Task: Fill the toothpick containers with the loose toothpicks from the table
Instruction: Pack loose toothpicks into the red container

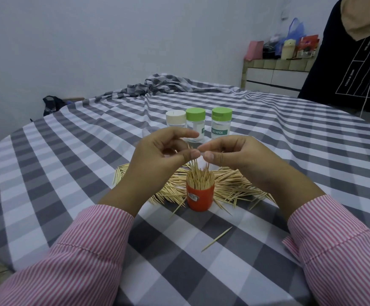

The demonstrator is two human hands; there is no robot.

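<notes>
Pink-and-white striped sleeves [87, 257] frame the view, and just beyond them one stray wooden toothpick [216, 239] lies alone on the grey-and-white checked cloth of the counter [47, 173]. Past it stands the red cylindrical toothpick container [200, 196], open-topped and already packed with upright picks that bristle above its rim. Directly over it the left hand [157, 160] and right hand [243, 160] meet, thumb and forefinger of each pinched on what looks like a few thin picks; the rest of the fingers curl loosely.

Around and behind the container spreads the heap of loose pale wooden toothpicks [234, 184], crisscrossed and partly hidden by the wrists. These picks should be nearly weightless, stiff yet easy to snap, and sharp at the tips, so small aligned bunches pinched at mid-length would likely handle best. The container looks light and could tip if nudged.

Farther back stand three clear jars, a cream-lidded one [175, 120] and two green-lidded ones [195, 123] [221, 123], all capped. Another person in dark clothing [345, 69] stands far right.
</notes>
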